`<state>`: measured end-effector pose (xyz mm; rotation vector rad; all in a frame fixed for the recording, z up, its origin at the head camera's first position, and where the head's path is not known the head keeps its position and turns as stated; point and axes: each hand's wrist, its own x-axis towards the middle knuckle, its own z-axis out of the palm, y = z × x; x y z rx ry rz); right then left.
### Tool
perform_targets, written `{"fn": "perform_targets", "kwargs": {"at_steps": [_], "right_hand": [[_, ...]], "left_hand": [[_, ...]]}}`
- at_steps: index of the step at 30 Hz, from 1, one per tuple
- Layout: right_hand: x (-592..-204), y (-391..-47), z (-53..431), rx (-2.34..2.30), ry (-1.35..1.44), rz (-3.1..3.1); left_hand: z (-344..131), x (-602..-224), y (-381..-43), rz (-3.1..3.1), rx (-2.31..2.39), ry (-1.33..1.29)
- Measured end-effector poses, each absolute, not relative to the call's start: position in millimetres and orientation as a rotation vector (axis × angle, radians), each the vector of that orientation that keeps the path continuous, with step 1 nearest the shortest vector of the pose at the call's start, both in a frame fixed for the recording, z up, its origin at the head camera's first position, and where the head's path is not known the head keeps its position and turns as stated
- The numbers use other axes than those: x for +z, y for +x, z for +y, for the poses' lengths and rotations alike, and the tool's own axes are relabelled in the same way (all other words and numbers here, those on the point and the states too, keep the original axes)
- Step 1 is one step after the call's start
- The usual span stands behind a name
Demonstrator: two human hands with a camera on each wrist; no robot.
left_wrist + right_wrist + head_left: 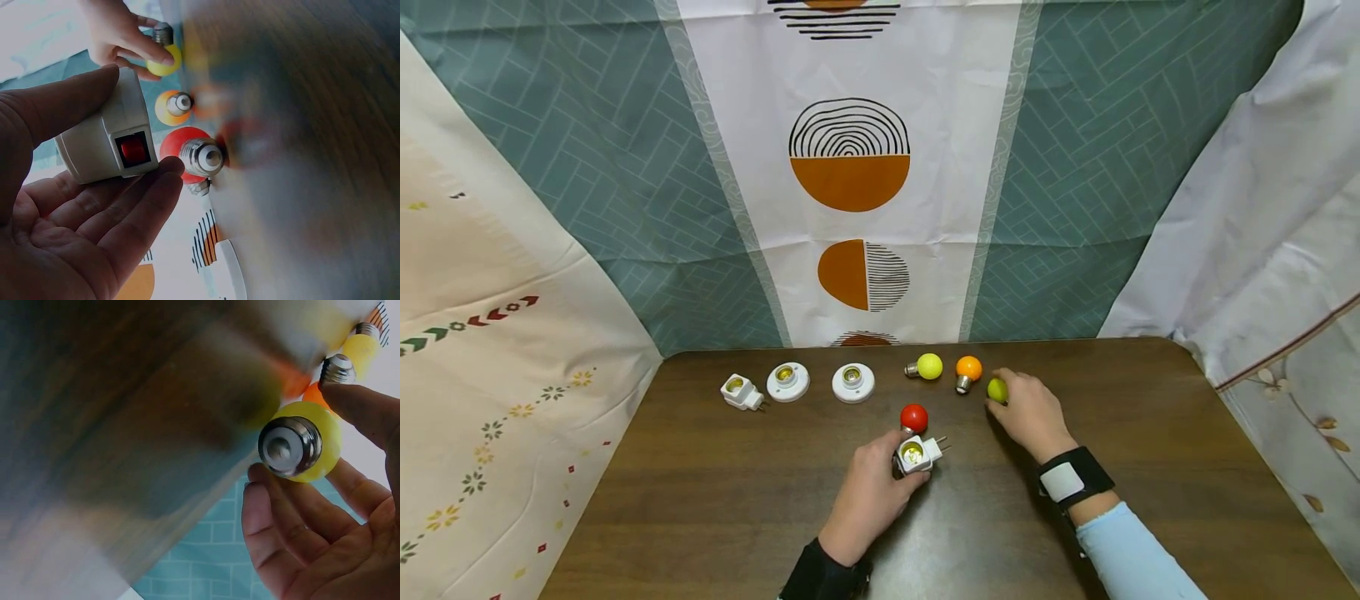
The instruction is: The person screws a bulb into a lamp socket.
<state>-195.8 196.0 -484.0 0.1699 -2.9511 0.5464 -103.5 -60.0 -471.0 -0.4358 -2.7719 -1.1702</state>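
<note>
White, the plug-in socket (912,454) was pinched by its sides in the left hand (868,483), presumably so its mouth faced up unobstructed; beside the orange bulb (968,367), the right hand (1032,414) clasped a yellow bulb (996,391), whose contact with the desk (715,500) was unclear.

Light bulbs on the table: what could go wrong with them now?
The red bulb sits right beside the left hand and the white socket it holds, so a nudge might roll it. The yellow bulb in the right hand could slip and perhaps knock the nearby orange bulb.
</note>
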Motion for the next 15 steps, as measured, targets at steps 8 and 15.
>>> {"fn": "perform_targets", "kwargs": {"at_steps": [8,15], "right_hand": [[-478.3,-191.4,198.1,0.581,0.141,-2.977],[-463.8,-180.3,198.5,0.691,0.158,-2.927]], "left_hand": [[-60.3,-470.7,-104.3,-2.779,-1.149,-0.441],[-57.8,-472.8,-102.0,-2.775,-1.163,-0.451]]}}
